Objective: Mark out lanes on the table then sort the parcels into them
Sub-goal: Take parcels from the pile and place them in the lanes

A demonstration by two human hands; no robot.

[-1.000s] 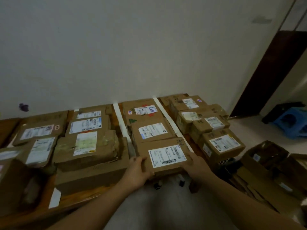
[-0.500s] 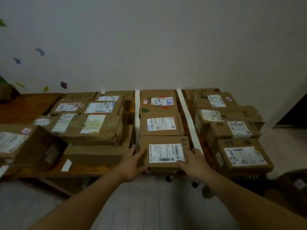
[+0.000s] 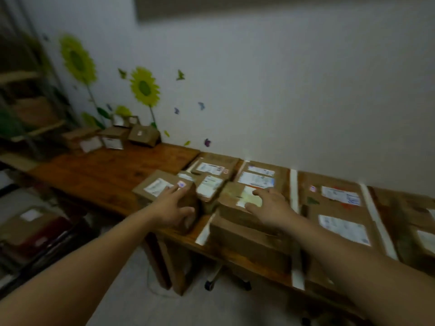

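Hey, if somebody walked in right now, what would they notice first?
Yellow sunflower stickers on the white wall, left of centre. Below, brown parcels pack the right half of the table between white tape strips. The left hand and right hand spread over two parcels at the near edge.

One head-worn view looks forward and down across the near edge of the worktop [image 3: 106,175], which runs slantwise from far left to lower right. The camera faces the wall [image 3: 282,90] behind it at an angle, and a shelf [image 3: 26,109] shows at the left edge and floor [image 3: 141,297] below. It sits within arm's reach: both forearms enter from the bottom corners, and the left hand [image 3: 171,211] and right hand [image 3: 270,208] reach mid-frame over the parcels [image 3: 341,229]. The picture is motion-blurred.
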